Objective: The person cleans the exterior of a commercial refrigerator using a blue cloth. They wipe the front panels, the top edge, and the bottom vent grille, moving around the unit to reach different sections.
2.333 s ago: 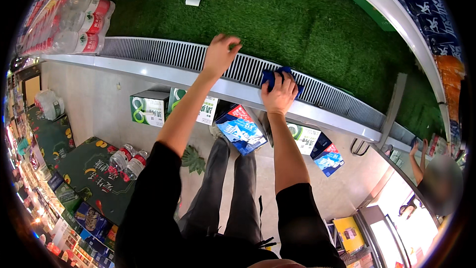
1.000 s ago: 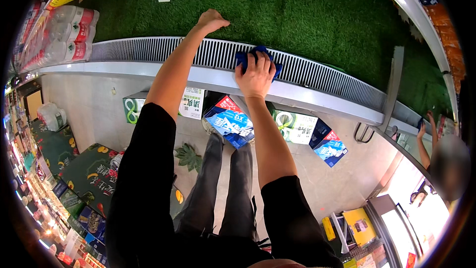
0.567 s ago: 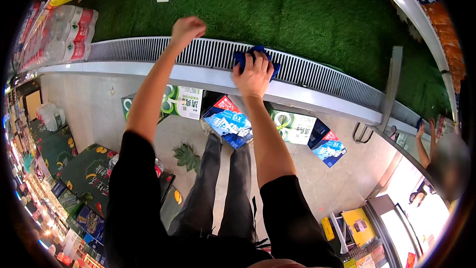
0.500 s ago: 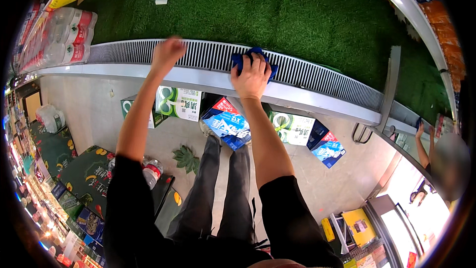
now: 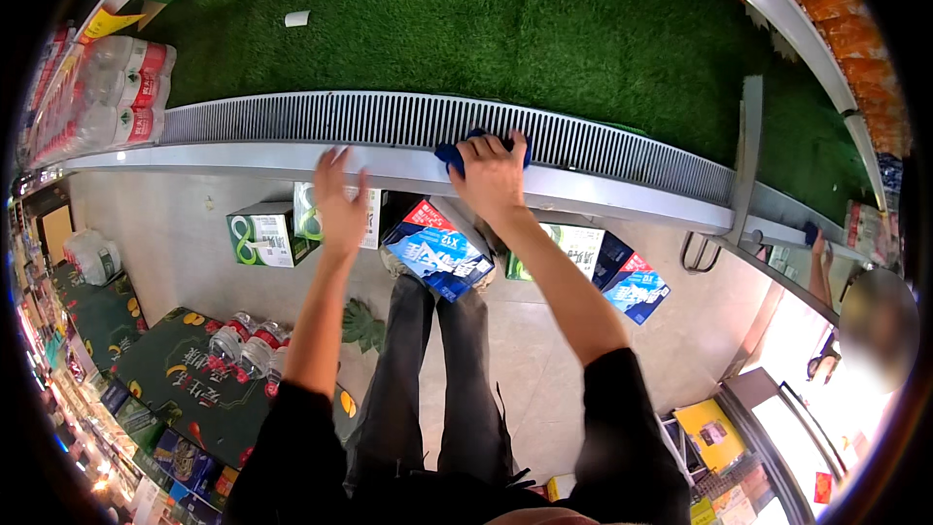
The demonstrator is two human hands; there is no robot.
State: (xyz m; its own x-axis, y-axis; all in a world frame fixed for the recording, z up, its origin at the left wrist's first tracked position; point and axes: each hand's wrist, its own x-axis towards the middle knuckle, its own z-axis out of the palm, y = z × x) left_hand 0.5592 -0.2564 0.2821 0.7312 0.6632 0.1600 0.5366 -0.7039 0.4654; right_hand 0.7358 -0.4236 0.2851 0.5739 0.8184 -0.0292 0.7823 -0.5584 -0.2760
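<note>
My right hand (image 5: 493, 180) presses a crumpled dark blue cloth (image 5: 451, 157) against the slotted metal grille (image 5: 369, 119) and its pale front rail (image 5: 389, 163). Its fingers curl over the cloth and hide much of it. My left hand (image 5: 340, 204) is empty, with fingers apart, just on my side of the rail and left of the cloth. Beyond the grille lies green artificial turf (image 5: 418, 19), with a small white piece (image 5: 296, 18) on it.
Drink cartons stand below the rail: a blue and red one (image 5: 437, 248) by my feet, a green and white one (image 5: 260, 238) to the left. Wrapped bottles (image 5: 131, 87) sit at the grille's left end. A metal post (image 5: 748, 146) rises at right. More bottles (image 5: 255, 345) lie lower left.
My left hand has come back from over the grille toward me, and its curled fingers have spread. My right hand and the cloth have shifted slightly nearer the front rail.
</note>
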